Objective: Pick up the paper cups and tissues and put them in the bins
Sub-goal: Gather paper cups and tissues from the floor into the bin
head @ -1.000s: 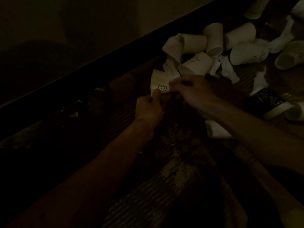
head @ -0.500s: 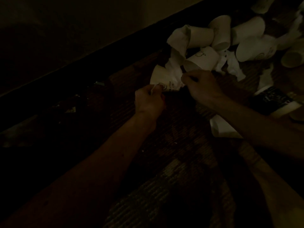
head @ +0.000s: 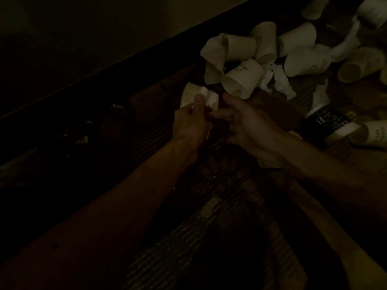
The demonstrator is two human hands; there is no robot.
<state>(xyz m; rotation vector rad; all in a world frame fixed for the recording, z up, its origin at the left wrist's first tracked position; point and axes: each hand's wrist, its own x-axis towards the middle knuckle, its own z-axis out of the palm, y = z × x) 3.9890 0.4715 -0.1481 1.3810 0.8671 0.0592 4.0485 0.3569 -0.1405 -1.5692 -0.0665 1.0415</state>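
Note:
The scene is very dark. My left hand (head: 191, 122) pinches a white paper cup (head: 188, 95) with a bit of tissue (head: 209, 97) against its wall, just above the carpet. My right hand (head: 245, 122) hovers right beside it, fingers loosely spread, index finger touching the left hand's fingertips and holding nothing I can make out. Behind them lies a pile of several white paper cups, the nearest one (head: 243, 80) on its side with a drawing on it. Crumpled tissues (head: 276, 80) lie among the cups.
A dark baseboard and pale wall (head: 188, 17) run diagonally at the upper left. A black-sleeved cup (head: 328, 124) lies at the right. A pale scrap (head: 270, 164) shows under my right wrist. Patterned carpet (head: 209, 237) fills the foreground. No bin is in view.
The right hand has let go of the cup and tissue and drawn back a little toward me. The left hand keeps the cup, now lifted slightly away from the pile.

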